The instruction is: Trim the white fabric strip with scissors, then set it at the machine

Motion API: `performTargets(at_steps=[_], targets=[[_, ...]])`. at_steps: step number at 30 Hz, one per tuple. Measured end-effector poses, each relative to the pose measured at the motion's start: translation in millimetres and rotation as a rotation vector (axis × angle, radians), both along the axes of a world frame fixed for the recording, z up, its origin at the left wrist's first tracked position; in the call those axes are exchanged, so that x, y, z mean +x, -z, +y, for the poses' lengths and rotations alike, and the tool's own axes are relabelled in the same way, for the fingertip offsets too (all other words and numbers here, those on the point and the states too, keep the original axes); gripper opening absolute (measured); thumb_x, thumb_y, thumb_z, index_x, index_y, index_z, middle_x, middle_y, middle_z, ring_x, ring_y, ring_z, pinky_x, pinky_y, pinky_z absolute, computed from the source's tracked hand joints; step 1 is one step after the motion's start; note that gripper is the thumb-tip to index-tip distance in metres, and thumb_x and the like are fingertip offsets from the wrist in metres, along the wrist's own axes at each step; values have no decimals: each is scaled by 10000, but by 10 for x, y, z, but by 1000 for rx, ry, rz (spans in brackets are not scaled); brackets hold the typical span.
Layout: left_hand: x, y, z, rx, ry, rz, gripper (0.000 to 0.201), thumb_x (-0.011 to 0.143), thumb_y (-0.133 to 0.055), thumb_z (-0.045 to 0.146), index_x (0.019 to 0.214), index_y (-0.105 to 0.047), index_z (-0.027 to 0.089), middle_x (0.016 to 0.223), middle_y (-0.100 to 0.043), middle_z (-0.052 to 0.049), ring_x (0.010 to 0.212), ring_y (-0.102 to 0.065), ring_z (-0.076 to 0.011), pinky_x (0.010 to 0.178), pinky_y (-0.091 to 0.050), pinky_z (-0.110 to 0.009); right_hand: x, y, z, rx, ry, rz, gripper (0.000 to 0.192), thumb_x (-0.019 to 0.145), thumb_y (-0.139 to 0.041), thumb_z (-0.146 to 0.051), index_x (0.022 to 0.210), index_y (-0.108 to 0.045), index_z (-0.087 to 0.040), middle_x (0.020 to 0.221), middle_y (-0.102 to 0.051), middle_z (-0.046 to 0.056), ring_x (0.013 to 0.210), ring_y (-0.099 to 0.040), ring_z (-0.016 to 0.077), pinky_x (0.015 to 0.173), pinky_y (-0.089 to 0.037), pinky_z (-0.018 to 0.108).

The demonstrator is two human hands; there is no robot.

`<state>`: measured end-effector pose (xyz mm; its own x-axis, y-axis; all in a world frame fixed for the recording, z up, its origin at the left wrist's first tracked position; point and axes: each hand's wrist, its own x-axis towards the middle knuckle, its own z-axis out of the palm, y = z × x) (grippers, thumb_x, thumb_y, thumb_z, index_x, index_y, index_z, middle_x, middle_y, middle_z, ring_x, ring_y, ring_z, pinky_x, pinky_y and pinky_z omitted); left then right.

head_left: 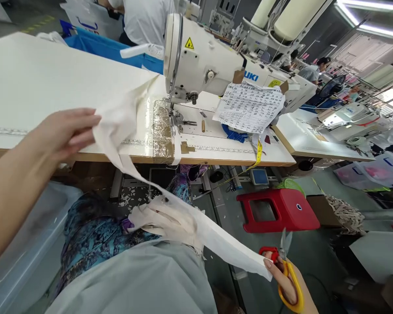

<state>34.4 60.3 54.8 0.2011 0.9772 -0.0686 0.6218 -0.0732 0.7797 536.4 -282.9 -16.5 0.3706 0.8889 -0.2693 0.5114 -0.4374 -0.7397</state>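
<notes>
A long white fabric strip [229,242] stretches slantwise across my front, from the tabletop down to the lower right. My left hand [70,133] pinches its bunched upper part [118,122] just over the table edge, left of the sewing machine [205,59]. At the lower right, my right hand [293,281] grips the strip's end between thumb and fingers. That same hand also carries scissors [285,244] with red and yellow handles, blades pointing up and slightly apart. More cream fabric pieces [167,222] lie heaped on my lap.
The white sewing table [29,87] has a ruler strip along its front edge. A handwritten sheet [250,107] hangs on the machine, near a yellow tape measure [259,152]. A red stool [291,209] stands at right, a clear bin [36,231] at left. People work beyond.
</notes>
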Motion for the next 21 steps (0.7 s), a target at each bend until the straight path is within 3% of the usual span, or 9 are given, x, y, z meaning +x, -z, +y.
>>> performTargets(at_steps=[1, 3, 5, 7, 9, 12, 15, 18, 21], targets=[[-68, 88, -221, -87, -17, -191, 518, 908, -329, 411, 1236, -468, 35, 337, -205, 131, 389, -303, 32, 609, -264, -199, 32, 75, -53, -46, -21, 4, 433, 712, -649, -626, 614, -591, -209, 581, -532, 26, 543, -523, 196, 522, -450, 309], [-174, 315, -654, -340, -20, -393, 330, 852, -498, 366, 1116, -564, 179, 302, -301, 135, 327, -247, 28, 516, -179, -163, 51, 259, -125, -148, -76, 10, 415, 707, -664, -602, 620, -585, -204, 568, -528, 7, 534, -518, 183, 523, -447, 296], [-173, 568, -1030, -572, -39, -495, 204, 785, -634, 378, 912, -633, 219, 330, -393, 120, 318, -260, 6, 447, -156, -170, 2, 457, -114, -206, -119, -27, 428, 671, -685, -607, 602, -560, -204, 551, -521, -1, 518, -511, 179, 514, -437, 295], [-40, 783, -1320, -672, -50, -569, 211, 731, -702, 417, 777, -636, 222, 395, -501, 83, 374, -382, -45, 430, -264, -185, -138, 613, 11, -194, -136, -114, 460, 643, -686, -638, 599, -522, -210, 537, -514, -5, 495, -491, 174, 509, -428, 301], [175, 917, -1519, -665, -59, -594, 308, 682, -739, 488, 719, -612, 210, 540, -650, 21, 488, -529, -116, 473, -399, -222, -393, 671, 248, -147, -166, -164, 468, 671, -664, -651, 638, -492, -216, 546, -504, -12, 492, -469, 163, 518, -423, 302], [473, 985, -1700, -684, -61, -643, 474, 666, -716, 634, 807, -592, 198, 650, -713, -41, 601, -648, -200, 506, -478, -260, -960, 557, 718, -136, -398, 64, 432, 796, -579, -616, 710, -473, -207, 619, -464, -19, 553, -465, 147, 522, -409, 266], [604, 999, -1819, -687, -80, -694, 539, 697, -664, 700, 835, -575, 187, 548, -661, -13, 502, -634, -180, 445, -435, -229, -1529, 356, 1180, -202, -716, 396, 431, 863, -493, -616, 759, -435, -202, 673, -438, -27, 562, -437, 117, 498, -373, 228], [591, 1024, -1903, -676, -94, -712, 537, 710, -660, 697, 799, -590, 173, 480, -622, -3, 455, -605, -159, 393, -375, -198, -1881, 258, 1545, -203, -983, 318, 459, 841, -540, -610, 694, -377, -207, 613, -362, -55, 556, -338, 99, 489, -278, 219], [527, 1036, -1947, -704, -95, -746, 544, 695, -687, 687, 802, -612, 159, 499, -646, -22, 482, -624, -166, 397, -398, -195, -2034, 270, 1792, -234, -1166, 155, 467, 835, -554, -590, 657, -363, -203, 593, -327, -62, 561, -280, 95, 498, -212, 232]])
